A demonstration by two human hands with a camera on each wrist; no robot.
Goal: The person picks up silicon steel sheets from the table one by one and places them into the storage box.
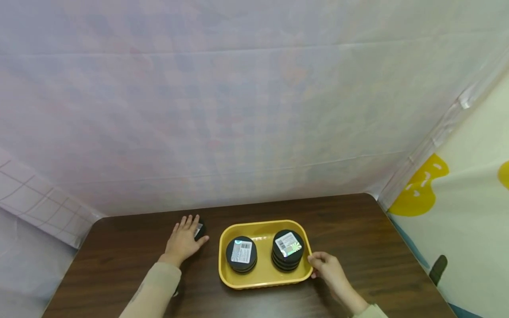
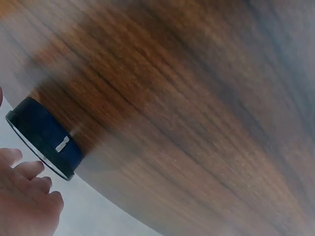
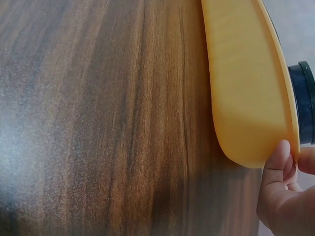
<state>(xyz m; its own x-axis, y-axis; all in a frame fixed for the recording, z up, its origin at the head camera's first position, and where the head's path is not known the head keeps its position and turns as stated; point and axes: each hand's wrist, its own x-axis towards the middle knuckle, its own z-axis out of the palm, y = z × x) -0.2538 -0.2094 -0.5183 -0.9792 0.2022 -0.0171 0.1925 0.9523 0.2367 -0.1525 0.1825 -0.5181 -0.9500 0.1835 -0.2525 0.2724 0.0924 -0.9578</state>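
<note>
A yellow tray [image 1: 264, 277] sits on the table with two stacks of round, flat black containers inside. The left stack [image 1: 241, 253] is lower than the right stack [image 1: 287, 247], and both carry white labels on top. My left hand [image 1: 184, 242] is spread over another round container [image 1: 200, 231], left of the tray and partly covered by the hand. In the left wrist view this container [image 2: 48, 137] shows a dark blue side, with the fingers beside its top. At the tray's right end, my right hand [image 1: 328, 268] pinches the rim between thumb and fingers.
The brown wood-grain table [image 1: 358, 234] meets a pale patterned sheet [image 1: 238, 132] behind it. On the right hangs a cream cloth with yellow shapes [image 1: 421, 194]. Something small and dark [image 1: 176, 292] shows partly beside the left sleeve.
</note>
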